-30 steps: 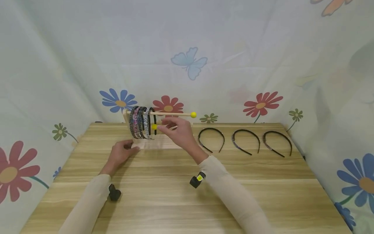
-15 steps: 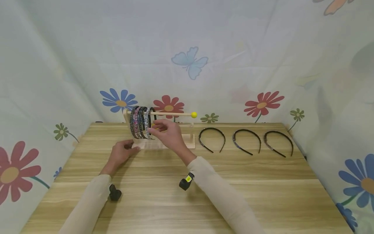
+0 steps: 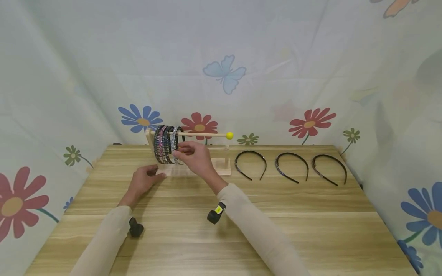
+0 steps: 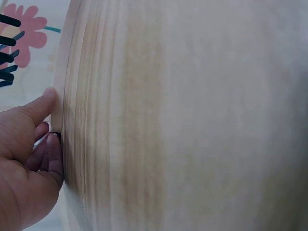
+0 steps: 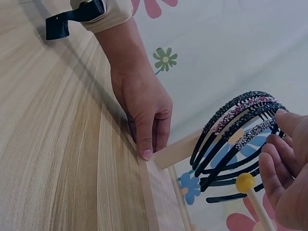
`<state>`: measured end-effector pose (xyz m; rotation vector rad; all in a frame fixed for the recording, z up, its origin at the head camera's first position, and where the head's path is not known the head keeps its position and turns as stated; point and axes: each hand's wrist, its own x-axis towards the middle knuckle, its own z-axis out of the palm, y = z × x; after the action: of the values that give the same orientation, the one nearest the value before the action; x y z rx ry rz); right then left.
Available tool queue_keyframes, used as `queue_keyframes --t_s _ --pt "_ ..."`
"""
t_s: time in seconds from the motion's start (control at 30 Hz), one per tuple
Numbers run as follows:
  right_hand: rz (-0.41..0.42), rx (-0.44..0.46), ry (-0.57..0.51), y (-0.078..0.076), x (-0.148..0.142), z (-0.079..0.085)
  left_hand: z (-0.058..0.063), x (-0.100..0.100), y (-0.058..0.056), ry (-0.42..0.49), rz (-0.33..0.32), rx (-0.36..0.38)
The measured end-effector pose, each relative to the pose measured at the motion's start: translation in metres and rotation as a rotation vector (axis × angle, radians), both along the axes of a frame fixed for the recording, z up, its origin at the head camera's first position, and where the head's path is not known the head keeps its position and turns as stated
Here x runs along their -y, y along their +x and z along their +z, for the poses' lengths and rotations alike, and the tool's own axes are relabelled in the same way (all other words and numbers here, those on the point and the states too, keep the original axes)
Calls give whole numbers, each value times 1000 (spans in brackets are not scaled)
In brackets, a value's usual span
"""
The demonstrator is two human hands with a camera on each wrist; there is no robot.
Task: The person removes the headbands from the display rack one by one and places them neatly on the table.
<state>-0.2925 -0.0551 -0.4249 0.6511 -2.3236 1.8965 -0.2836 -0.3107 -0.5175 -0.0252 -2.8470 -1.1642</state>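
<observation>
Right hand (image 3: pixel 196 156) pinching silver headband (image 3: pixel 173 138), center-left.
Left hand (image 3: pixel 142 180) is gripping wooden stand (image 3: pixel 222 166); positioning seems underway, probably needing gentle release next.

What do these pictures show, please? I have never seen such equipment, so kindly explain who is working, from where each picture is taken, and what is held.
No machine works here; each grip is a bare hand of one person: the left hand and the right hand. The wide picture comes from a camera worn on the head, looking forward and down. The two others come from the left wrist camera and the right wrist camera.

On the table is a wooden stand. Several sparkly headbands hang on its yellow-tipped rod; three more headbands lie to its right. The left hand holds the stand's low left corner. The right hand touches the silver headband on the stand; whether it pinches it, I cannot tell.
</observation>
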Motion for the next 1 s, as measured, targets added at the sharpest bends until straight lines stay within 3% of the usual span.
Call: queue_keyframes --t_s 0.33,0.7,1.0 --pt "11 19 -3 0 2 4 0 0 -1 7 4 -8" --pt "-27 -48 113 -3 -2 5 0 0 0 16 2 -1" --pt "-54 -78 114 -3 -14 11 0 -1 0 17 -2 -9"
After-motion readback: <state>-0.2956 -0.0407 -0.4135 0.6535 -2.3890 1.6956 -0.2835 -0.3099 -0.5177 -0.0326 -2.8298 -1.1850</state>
